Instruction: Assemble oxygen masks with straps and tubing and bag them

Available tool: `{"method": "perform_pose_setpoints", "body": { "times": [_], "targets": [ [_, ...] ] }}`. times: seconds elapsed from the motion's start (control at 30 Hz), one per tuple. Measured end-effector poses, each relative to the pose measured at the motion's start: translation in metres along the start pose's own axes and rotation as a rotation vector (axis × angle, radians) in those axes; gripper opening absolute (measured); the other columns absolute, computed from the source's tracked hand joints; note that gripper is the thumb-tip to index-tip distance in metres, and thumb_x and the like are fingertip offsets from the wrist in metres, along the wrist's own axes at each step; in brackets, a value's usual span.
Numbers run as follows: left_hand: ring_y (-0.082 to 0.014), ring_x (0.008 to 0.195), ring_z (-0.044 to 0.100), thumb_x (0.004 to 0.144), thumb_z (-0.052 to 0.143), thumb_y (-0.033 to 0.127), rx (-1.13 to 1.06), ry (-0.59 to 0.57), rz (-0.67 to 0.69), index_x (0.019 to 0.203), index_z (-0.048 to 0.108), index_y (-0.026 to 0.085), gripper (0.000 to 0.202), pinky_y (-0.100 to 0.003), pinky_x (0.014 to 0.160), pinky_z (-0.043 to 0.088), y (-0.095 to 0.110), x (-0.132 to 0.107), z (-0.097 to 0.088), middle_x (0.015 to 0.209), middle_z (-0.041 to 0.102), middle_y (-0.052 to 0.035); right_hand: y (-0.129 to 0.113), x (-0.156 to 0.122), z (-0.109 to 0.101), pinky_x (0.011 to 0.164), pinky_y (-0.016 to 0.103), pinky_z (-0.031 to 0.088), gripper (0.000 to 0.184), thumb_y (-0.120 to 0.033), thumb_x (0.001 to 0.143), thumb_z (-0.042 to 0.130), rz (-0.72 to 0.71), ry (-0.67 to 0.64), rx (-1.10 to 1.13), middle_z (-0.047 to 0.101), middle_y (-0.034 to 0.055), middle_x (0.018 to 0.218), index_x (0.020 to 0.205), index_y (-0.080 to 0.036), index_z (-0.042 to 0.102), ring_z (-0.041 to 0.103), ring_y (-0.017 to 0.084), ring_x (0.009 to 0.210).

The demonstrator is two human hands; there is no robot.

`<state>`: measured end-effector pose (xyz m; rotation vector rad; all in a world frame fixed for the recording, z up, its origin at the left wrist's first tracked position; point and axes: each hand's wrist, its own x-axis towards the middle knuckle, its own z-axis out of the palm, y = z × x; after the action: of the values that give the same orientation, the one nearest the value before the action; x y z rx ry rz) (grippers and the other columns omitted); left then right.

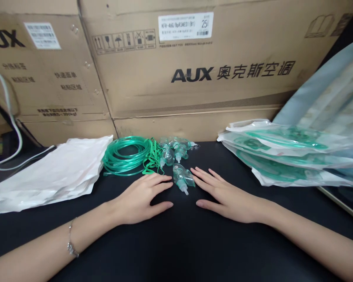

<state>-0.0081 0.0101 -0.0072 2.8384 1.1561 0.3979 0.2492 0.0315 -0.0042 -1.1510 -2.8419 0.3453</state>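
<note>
My left hand [141, 197] lies flat and open on the black table [182, 243], fingers stretched toward a clear green mask piece [182, 178] that sits between both hands. My right hand [223, 194] also rests flat and open, its fingertips almost touching that piece from the right. Neither hand holds anything. Behind the piece lie several more clear green mask parts [175, 150] and a coil of green tubing [128, 154] with green straps beside it.
A stack of empty white plastic bags [50, 172] lies at the left. Sealed bags holding green tubing sets [285, 152] are piled at the right. Large cardboard boxes [194, 70] wall off the back. A white cable [10, 117] hangs at far left.
</note>
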Motion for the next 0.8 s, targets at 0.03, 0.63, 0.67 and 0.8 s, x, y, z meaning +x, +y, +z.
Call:
{"method": "perform_pose_setpoints", "body": {
  "times": [0.03,0.63,0.67,0.8],
  "targets": [
    [-0.0208,0.106,0.053,0.085,0.044,0.039,0.022,0.046,0.013,0.113,0.057,0.02,0.036,-0.035,0.092,0.04,-0.001,0.002,-0.002,0.118,0.058,-0.0079,0.001,0.0,0.0,0.108,0.052,0.012,0.069,-0.057,0.085,0.032,-0.006,0.021,0.005,0.016,0.0107,0.146,0.139,-0.015,0.024,0.012,0.027,0.134],
    [-0.024,0.063,0.06,0.069,0.058,0.032,0.134,0.262,-0.699,0.06,0.064,0.016,0.019,-0.03,0.053,0.04,-0.062,0.092,-0.05,0.063,0.065,-0.0111,0.006,-0.001,-0.004,0.098,0.037,0.038,0.034,-0.034,0.088,0.041,-0.049,0.4,0.168,0.052,0.0096,0.116,0.115,-0.018,0.054,0.047,0.02,0.112],
    [-0.0226,0.063,0.06,0.071,0.057,0.033,0.122,0.296,-0.683,0.062,0.064,0.017,0.02,-0.03,0.054,0.04,-0.061,0.092,-0.056,0.063,0.065,-0.0101,0.005,-0.001,-0.004,0.098,0.037,0.038,0.033,-0.034,0.088,0.041,-0.055,0.412,0.183,0.053,0.0097,0.115,0.114,-0.017,0.054,0.048,0.02,0.111],
    [-0.0148,0.063,0.057,0.079,0.048,0.036,0.031,0.512,-0.548,0.073,0.062,0.016,0.025,-0.025,0.057,0.04,-0.044,0.093,-0.086,0.067,0.063,-0.0046,0.001,-0.001,-0.007,0.097,0.038,0.037,0.03,-0.032,0.086,0.045,-0.08,0.495,0.401,0.055,0.0088,0.114,0.111,-0.019,0.055,0.05,0.019,0.108]
  ]
}}
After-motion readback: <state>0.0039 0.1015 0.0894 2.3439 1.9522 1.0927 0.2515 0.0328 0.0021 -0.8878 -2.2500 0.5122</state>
